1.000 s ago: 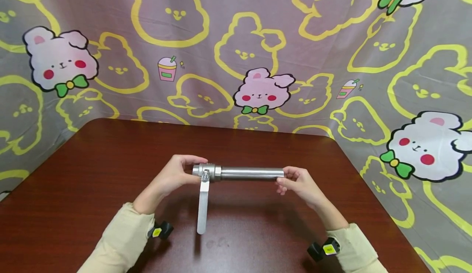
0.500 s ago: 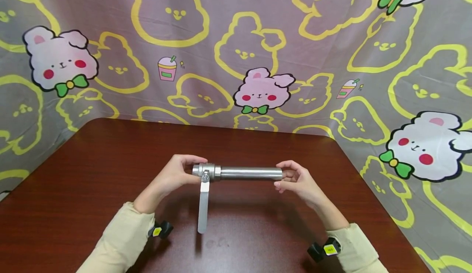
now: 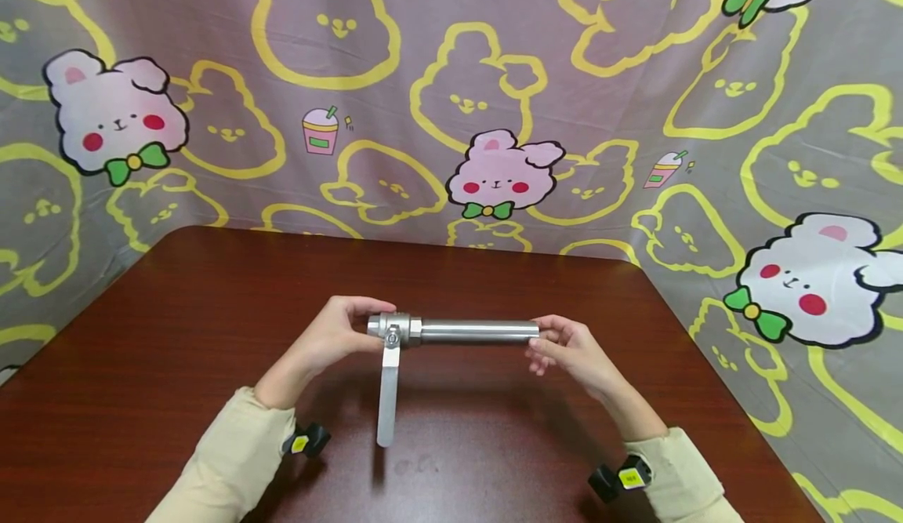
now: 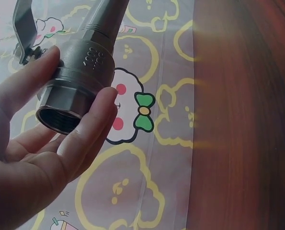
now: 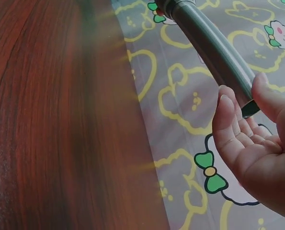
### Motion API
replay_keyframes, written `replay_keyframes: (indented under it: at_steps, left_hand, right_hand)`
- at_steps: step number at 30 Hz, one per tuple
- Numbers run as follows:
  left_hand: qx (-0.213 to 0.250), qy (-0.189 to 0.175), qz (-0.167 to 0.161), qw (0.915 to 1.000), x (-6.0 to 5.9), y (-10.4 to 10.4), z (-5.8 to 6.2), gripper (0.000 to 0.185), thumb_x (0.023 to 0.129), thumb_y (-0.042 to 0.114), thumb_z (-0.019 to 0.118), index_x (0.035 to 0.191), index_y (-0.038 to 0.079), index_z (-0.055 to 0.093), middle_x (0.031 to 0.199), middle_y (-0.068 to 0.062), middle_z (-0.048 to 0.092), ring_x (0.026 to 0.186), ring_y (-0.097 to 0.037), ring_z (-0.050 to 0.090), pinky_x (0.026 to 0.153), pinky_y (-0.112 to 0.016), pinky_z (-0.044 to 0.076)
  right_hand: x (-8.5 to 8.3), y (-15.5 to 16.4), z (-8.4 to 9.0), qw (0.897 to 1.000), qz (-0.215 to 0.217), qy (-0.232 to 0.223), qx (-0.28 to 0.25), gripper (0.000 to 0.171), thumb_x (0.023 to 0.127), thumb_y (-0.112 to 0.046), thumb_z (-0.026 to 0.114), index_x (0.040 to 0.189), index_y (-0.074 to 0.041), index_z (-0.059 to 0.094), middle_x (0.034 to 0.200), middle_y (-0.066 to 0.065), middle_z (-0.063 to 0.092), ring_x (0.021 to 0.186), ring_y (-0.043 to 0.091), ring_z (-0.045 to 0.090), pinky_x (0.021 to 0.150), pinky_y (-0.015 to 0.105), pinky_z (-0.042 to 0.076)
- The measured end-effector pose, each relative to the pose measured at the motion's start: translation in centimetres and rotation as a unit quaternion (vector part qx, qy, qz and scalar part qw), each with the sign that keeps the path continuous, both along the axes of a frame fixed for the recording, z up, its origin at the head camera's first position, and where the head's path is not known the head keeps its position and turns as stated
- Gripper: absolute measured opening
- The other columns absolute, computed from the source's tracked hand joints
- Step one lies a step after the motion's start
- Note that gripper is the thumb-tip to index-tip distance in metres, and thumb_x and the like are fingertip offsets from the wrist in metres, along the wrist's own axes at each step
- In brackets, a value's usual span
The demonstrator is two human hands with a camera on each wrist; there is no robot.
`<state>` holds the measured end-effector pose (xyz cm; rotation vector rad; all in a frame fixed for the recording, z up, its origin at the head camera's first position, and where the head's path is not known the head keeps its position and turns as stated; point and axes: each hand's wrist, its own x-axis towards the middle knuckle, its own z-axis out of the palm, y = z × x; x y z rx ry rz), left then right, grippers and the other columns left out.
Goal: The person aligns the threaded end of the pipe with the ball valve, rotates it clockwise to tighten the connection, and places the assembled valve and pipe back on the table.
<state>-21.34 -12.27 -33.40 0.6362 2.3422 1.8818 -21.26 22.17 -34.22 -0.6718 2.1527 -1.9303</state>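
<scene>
A steel ball valve (image 3: 405, 328) and a smooth metal pipe (image 3: 480, 332) are joined in one line, held level above the table. My left hand (image 3: 328, 333) grips the valve at its outer end, thumb on the near side and fingers over the far side. The valve's flat lever handle (image 3: 388, 401) points down toward me. In the left wrist view, the threaded open end (image 4: 60, 119) of the valve faces the palm. At the pipe's right end, my right hand (image 3: 574, 350) pinches it between thumb and fingers; the hollow pipe end (image 5: 249, 109) shows in the right wrist view.
Below lies a dark red-brown wooden table (image 3: 247, 272). A cartoon-printed curtain (image 3: 395, 115) hangs along its back and sides. Black wrist cameras sit on both sleeves (image 3: 233, 448).
Half a second ago my right fingers were spread off the pipe end; they are back on it now. The pipe's right end sits slightly further left. The left hand has barely moved.
</scene>
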Motion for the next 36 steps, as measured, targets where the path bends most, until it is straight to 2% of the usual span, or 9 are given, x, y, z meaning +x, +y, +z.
replay_keyframes:
  at_steps: [5,9,13,17,20,25,28,32,36]
  left_hand:
    - [0.001,0.001,-0.001,1.0,0.02,0.02,0.01,0.045,0.065,-0.008,0.067,0.108,-0.012,0.056,0.094,-0.017,0.06,0.078,-0.02,0.055,0.065,-0.026,0.046]
    - [0.001,0.0,-0.002,1.0,0.0,0.08,0.02,0.044,0.066,-0.007,0.068,0.108,-0.012,0.057,0.094,-0.017,0.06,0.078,-0.021,0.055,0.065,-0.027,0.047]
    - [-0.001,0.002,-0.001,1.0,-0.02,0.06,0.04,0.044,0.065,-0.008,0.068,0.108,-0.011,0.057,0.094,-0.017,0.06,0.078,-0.021,0.055,0.064,-0.027,0.047]
    - [-0.002,0.003,-0.001,1.0,-0.05,-0.02,0.05,0.044,0.065,-0.008,0.068,0.108,-0.012,0.057,0.095,-0.018,0.06,0.079,-0.02,0.054,0.065,-0.026,0.046]
    - [-0.004,0.002,0.0,1.0,-0.04,-0.05,0.1,0.044,0.065,-0.008,0.068,0.108,-0.012,0.057,0.096,-0.018,0.06,0.079,-0.02,0.054,0.064,-0.027,0.047]
    - [-0.003,-0.001,-0.001,1.0,0.01,-0.03,0.18,0.044,0.065,-0.008,0.068,0.108,-0.012,0.057,0.095,-0.017,0.06,0.078,-0.02,0.054,0.064,-0.027,0.047]
    - [0.0,-0.002,-0.001,1.0,0.04,-0.01,0.2,0.045,0.065,-0.008,0.068,0.108,-0.012,0.057,0.095,-0.018,0.06,0.078,-0.02,0.054,0.064,-0.026,0.047]
    - [0.002,-0.003,0.0,1.0,0.09,0.01,0.19,0.045,0.064,-0.009,0.068,0.108,-0.012,0.057,0.094,-0.017,0.06,0.078,-0.02,0.054,0.064,-0.026,0.047]
    - [0.004,-0.002,-0.002,1.0,0.15,0.03,0.15,0.045,0.064,-0.009,0.068,0.108,-0.013,0.057,0.094,-0.017,0.06,0.078,-0.019,0.055,0.064,-0.026,0.047]
  right_hand:
    - [0.01,-0.04,-0.03,1.0,0.005,0.001,-0.002,0.016,0.09,-0.003,0.049,0.097,0.011,0.046,0.074,0.006,0.062,0.06,0.013,0.06,0.054,0.025,0.049]
    - [-0.06,-0.08,0.01,1.0,-0.012,-0.006,-0.007,0.012,0.089,-0.003,0.05,0.095,0.008,0.051,0.073,0.003,0.063,0.061,0.015,0.061,0.057,0.026,0.05]
    - [-0.07,-0.14,0.14,1.0,-0.021,-0.01,-0.015,0.021,0.088,-0.001,0.052,0.104,0.012,0.048,0.075,0.006,0.061,0.061,0.015,0.061,0.056,0.027,0.05]
    - [-0.01,-0.14,0.29,1.0,-0.014,0.005,-0.013,0.032,0.083,0.003,0.058,0.113,0.002,0.046,0.076,0.011,0.059,0.063,0.017,0.061,0.057,0.03,0.05]
    - [-0.01,-0.06,0.27,1.0,-0.005,0.024,-0.007,0.037,0.078,0.006,0.062,0.111,-0.007,0.049,0.078,0.012,0.06,0.065,0.019,0.061,0.057,0.032,0.05]
    - [-0.13,0.14,0.09,0.999,0.006,0.047,-0.006,0.036,0.078,0.01,0.06,0.11,0.009,0.045,0.08,0.009,0.06,0.065,0.018,0.061,0.057,0.031,0.05]
    - [-0.21,0.27,-0.02,0.999,0.013,0.043,-0.003,0.036,0.08,0.01,0.056,0.111,0.016,0.04,0.079,0.009,0.06,0.063,0.016,0.061,0.056,0.029,0.05]
    - [-0.21,0.27,-0.11,1.0,0.026,0.016,-0.004,0.029,0.086,0.003,0.052,0.108,0.017,0.039,0.077,0.009,0.06,0.06,0.014,0.06,0.054,0.026,0.049]
    - [-0.13,0.16,-0.18,1.0,0.026,-0.002,-0.006,0.017,0.09,-0.003,0.048,0.098,0.011,0.044,0.074,0.008,0.061,0.058,0.013,0.059,0.053,0.025,0.049]
